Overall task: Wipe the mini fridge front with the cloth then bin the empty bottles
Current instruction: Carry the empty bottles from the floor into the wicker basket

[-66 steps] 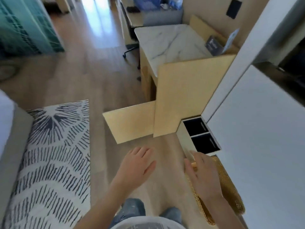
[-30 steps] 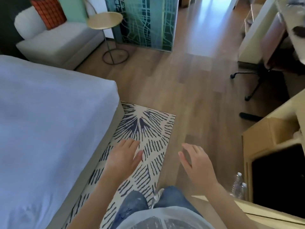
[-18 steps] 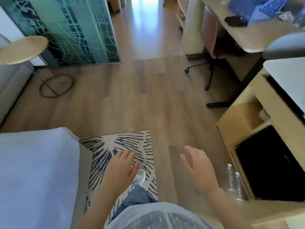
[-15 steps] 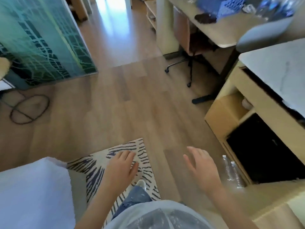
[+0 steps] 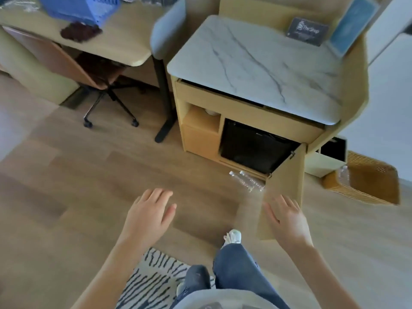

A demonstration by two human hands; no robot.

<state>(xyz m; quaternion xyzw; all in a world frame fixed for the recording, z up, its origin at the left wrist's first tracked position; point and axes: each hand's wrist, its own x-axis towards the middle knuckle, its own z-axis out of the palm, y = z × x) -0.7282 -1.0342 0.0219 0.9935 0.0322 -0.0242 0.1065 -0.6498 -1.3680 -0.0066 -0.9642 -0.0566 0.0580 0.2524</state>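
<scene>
Left hand and right hand are held spread, empty. Two bottles are seen lying on the floor below the mini fridge. A dark cloth is spotted mid-desk. Binning is judged unfinished.

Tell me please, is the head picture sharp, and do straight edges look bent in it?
Head view: soft overall, seemingly from motion; the two bottles on the floor are smeared, and so is the blue basket on the desk. Head view: the wide lens tilts and bows the marble top. Head view: pale light washes the floor at the left edge.
</scene>
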